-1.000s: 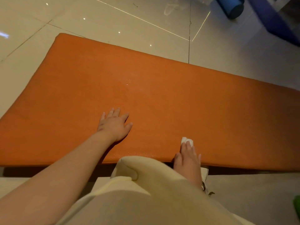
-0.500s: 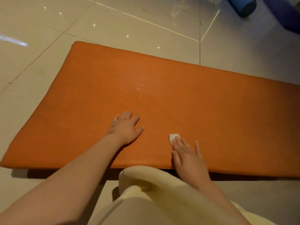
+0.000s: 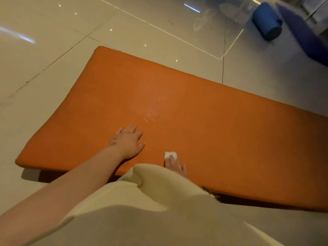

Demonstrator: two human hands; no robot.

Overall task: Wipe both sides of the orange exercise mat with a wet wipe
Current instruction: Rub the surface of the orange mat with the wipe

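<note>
One wipe (image 3: 170, 154) under right hand (image 3: 175, 165), apparently

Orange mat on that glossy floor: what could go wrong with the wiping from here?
The wet wipe is a small wad under the fingers of the right hand, so strips of the orange mat may be missed. The mat could slide on the glossy tiled floor, though the left hand presses flat on it. A wet sheen lies just beyond the left hand; a palm might slip there.

Around the right hand (image 3: 174, 166): mat (image 3: 230, 139) open from 12 to 3 o'clock; left hand (image 3: 128, 142) obstructs at 10 o'clock.
</note>
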